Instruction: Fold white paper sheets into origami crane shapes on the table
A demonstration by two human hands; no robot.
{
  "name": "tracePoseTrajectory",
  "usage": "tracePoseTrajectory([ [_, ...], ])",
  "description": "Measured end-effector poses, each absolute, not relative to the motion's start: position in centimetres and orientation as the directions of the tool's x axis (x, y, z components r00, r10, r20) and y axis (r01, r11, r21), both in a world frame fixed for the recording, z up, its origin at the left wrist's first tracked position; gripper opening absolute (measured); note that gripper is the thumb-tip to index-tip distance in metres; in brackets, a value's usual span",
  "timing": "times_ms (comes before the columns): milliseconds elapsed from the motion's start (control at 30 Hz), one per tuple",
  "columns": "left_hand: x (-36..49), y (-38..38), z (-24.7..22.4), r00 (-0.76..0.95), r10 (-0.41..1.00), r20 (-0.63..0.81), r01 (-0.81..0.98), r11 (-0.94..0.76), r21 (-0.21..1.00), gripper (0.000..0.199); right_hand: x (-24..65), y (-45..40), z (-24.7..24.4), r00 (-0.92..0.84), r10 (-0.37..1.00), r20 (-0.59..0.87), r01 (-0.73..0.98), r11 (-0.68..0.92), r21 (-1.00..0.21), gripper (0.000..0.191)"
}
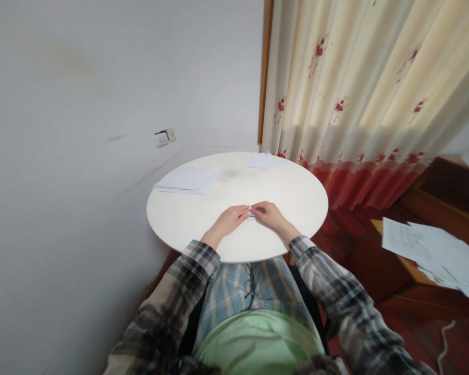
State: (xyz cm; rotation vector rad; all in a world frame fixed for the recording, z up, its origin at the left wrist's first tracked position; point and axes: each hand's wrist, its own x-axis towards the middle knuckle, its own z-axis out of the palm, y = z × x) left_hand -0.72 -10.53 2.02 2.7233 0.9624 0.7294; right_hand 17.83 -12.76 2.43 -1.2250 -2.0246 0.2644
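A small piece of folded white paper (251, 217) lies on the round white table (195, 229), between my two hands. My left hand (231, 217) is closed on the paper's left side, its fingertips pressed together. From the right, my right hand (269, 214) pinches the same paper, with thumb and index finger close together. The fingertips of both hands almost meet over it. My fingers cover much of the paper, so its exact folded shape cannot be made out.
A stack of white sheets (187, 179) rests at the table's back left. Small folded paper pieces (262, 160) lie at the far edge. Beyond stand a wall with a socket (161, 139) and a curtain (336, 104). Loose papers (437, 252) cover a wooden surface at right.
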Motion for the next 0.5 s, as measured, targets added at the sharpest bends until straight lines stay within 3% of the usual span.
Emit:
tracePoseTrajectory([
  [133,-0.70,-10.44,2.09,0.641,0.666,0.381,0.578,-0.746,0.331,0.037,17.80,-12.90,2.51,-0.283,0.828,0.484,0.671,0.531,-0.517,0.024],
  [500,-0.67,-10.28,2.07,0.615,0.680,0.398,0.572,-0.733,0.368,0.030,18.04,-12.55,2.03,-0.284,0.834,0.472,0.675,0.524,-0.520,0.017],
])
